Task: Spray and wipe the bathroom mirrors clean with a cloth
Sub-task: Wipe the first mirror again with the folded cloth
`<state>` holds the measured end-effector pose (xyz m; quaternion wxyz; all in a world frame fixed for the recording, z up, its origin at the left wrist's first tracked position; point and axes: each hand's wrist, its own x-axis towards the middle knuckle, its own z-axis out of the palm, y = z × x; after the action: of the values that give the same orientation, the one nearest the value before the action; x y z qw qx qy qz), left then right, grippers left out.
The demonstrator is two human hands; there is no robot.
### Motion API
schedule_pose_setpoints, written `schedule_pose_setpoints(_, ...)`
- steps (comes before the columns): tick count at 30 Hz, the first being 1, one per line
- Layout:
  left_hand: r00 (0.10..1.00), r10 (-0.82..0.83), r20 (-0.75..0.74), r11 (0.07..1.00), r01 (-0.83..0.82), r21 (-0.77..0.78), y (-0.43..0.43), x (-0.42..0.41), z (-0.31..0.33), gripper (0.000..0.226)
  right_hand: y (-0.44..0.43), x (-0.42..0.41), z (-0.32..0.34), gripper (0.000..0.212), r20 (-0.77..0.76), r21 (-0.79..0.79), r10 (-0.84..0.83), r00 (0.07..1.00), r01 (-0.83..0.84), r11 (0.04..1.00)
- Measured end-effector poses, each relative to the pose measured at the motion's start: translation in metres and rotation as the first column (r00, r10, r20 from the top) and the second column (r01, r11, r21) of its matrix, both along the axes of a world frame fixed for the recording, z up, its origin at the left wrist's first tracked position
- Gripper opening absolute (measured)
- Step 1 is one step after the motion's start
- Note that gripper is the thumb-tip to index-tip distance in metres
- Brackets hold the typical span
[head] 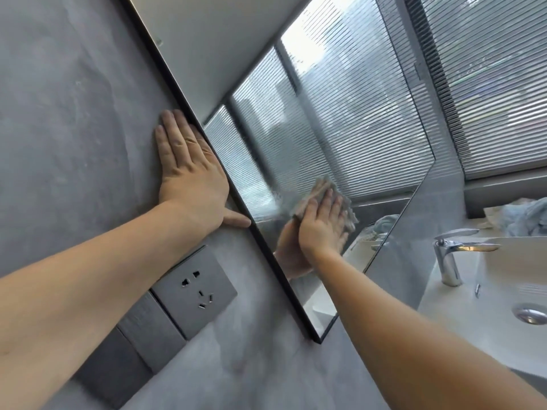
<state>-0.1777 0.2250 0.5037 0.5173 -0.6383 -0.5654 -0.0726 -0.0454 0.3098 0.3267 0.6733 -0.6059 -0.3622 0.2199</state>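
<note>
- Fingers (327, 202) of the right hand (321, 229) lie straight, pressing a grey cloth (319, 187) flat on the mirror (340, 113), low on the glass near its left edge.
- Left hand (189, 173) rests flat, fingers straight, on the grey wall (59, 113) against the mirror's dark edge, above a socket (195, 291).
- Slatted blinds (488, 84) cover the window.
- White basin (473, 306) shows a steel drain (529, 313); a chrome faucet (450, 255) stands at its rim, and a blue towel (524, 217) lies crumpled beyond.
- Glass looks hazy and streaked around the cloth.
</note>
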Motion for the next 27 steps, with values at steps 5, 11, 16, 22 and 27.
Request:
schedule_pose_setpoints(5, 1.000, -0.002, 0.006, 1.000, 0.002, -0.019, -0.002, 0.001, 0.001, 0.174, -0.007, 0.010, -0.044, 0.064, -0.215, -0.184, 0.001, 0.977, -0.041, 0.982)
schedule_pose_setpoints(11, 1.000, 0.003, 0.005, 0.999, -0.003, -0.033, -0.002, 0.000, 0.002, 0.174, -0.012, 0.007, 0.043, 0.067, -0.183, -0.163, 0.016, 0.983, -0.046, 0.986)
schedule_pose_setpoints(16, 1.000, 0.006, 0.016, 0.999, -0.005, -0.037, 0.000, 0.003, 0.002, 0.177, -0.009, 0.002, 0.185, 0.066, 0.143, 0.123, 0.039, 0.989, -0.057, 0.991)
schedule_pose_setpoints(22, 1.000, -0.011, 0.003, 1.000, 0.011, -0.029, 0.004, -0.001, 0.003, 0.176, 0.014, 0.018, 0.232, 0.066, 0.190, 0.209, 0.005, 0.982, -0.046, 0.977)
schedule_pose_setpoints(27, 1.000, -0.020, -0.013, 0.999, 0.020, -0.028, 0.004, -0.002, 0.004, 0.173, 0.034, 0.067, 0.134, 0.068, -0.024, -0.037, -0.075, 0.997, 0.075, 0.997)
